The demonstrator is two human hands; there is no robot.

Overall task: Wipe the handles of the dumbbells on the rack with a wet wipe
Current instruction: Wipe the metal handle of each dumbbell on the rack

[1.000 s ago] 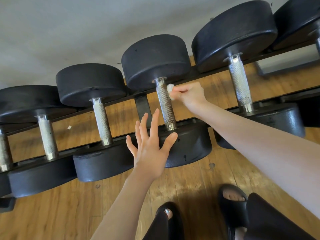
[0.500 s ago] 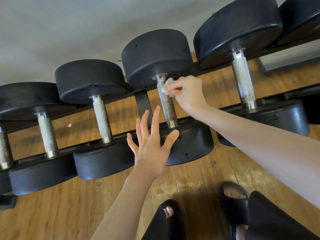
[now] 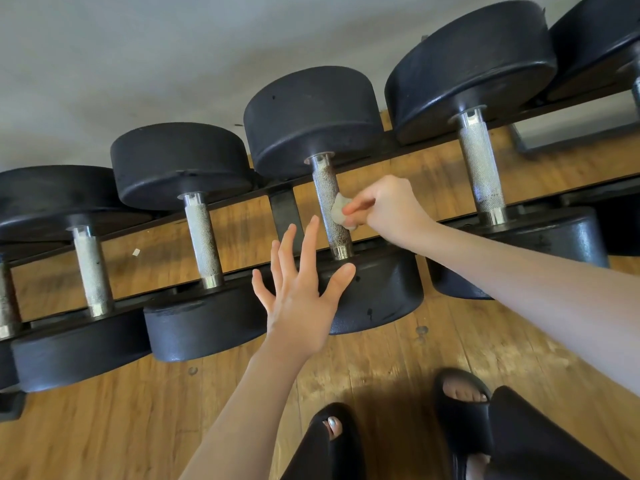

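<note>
We are looking down at a row of black dumbbells lying across the dark rails of a low rack (image 3: pixel 282 211), with a wooden floor (image 3: pixel 104 427) below and a grey wall (image 3: pixel 138 46) behind.

Right hand (image 3: pixel 388 211): we are pinching a small crumpled wet wipe (image 3: pixel 339 211) between thumb and fingertips, the other fingers curled in. The wipe is pressing against the right side of the handle (image 3: pixel 330 206) of the middle dumbbell (image 3: pixel 311 119), in the lower half of the bar, above its near collar. This handle is showing brown specks along its knurled surface.

Left hand (image 3: pixel 298 299): we are holding nothing; the fingers are straight and spread, the palm turned toward the rack. The thumb is lying across the top edge of the middle dumbbell's near weight (image 3: pixel 384 292). The fingertips are reaching up just left of the handle; we cannot tell whether they are touching it or the rack's cross bracket behind them.

The dumbbell to the right (image 3: pixel 474 57) is sitting well apart from both hands, its handle (image 3: pixel 479 168) bright and clean-looking. The two dumbbells to the left, nearer (image 3: pixel 180 161) and farther (image 3: pixel 48 195), are untouched on the rails. A further one is partly showing at each edge of the view.

A small white scrap (image 3: pixel 136 252) is lying on the floor between the rails, left of centre. At the bottom, we are seeing two feet in black open-toe slides (image 3: pixel 460 410) and dark trouser legs (image 3: pixel 540 441).
</note>
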